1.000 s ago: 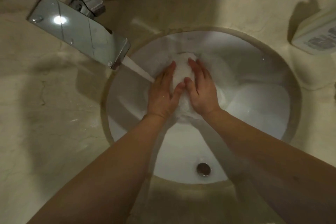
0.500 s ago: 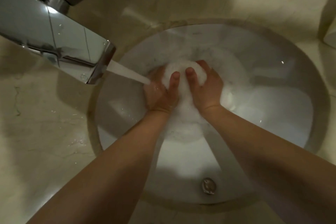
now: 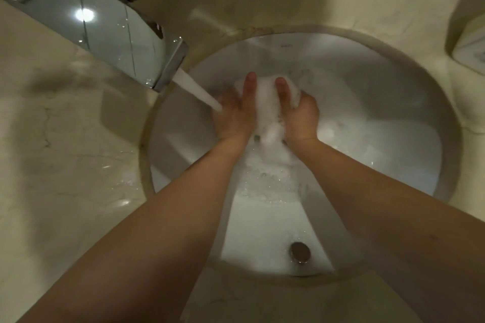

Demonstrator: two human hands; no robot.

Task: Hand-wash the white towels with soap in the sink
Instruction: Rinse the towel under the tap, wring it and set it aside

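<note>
Towels are what we are washing in this dim bathroom, and one bunched white towel [image 3: 267, 110] sits pressed between our two hands above the middle of the sink [image 3: 393, 102]. Nearest to us, the drain [image 3: 300, 252] lies low in the basin; we cannot tell whether it is open or stopped, and if it is stopped, the running water could in time fill the bowl and reach the stone counter [image 3: 65, 152]. Beyond it, a patch of foam [image 3: 265, 178] spreads under our wrists. Our left hand [image 3: 236, 115] clasps the towel's left side with a finger laid along it, and our right hand [image 3: 301, 115] curls around the right side. Both grips are soapy, so we judge the wad could slip and drop into the bowl, splashing suds outward. The stream of water [image 3: 196, 89] strikes the back of our left hand rather than the cloth, which we think could throw spray over the rim and leave the towel poorly rinsed. Farther back, the chrome faucet [image 3: 91, 23] juts out over the basin's left edge. At the far right a white object [image 3: 472, 44] rests on the counter, too cropped to identify, close enough that splashes might wet it.
</note>
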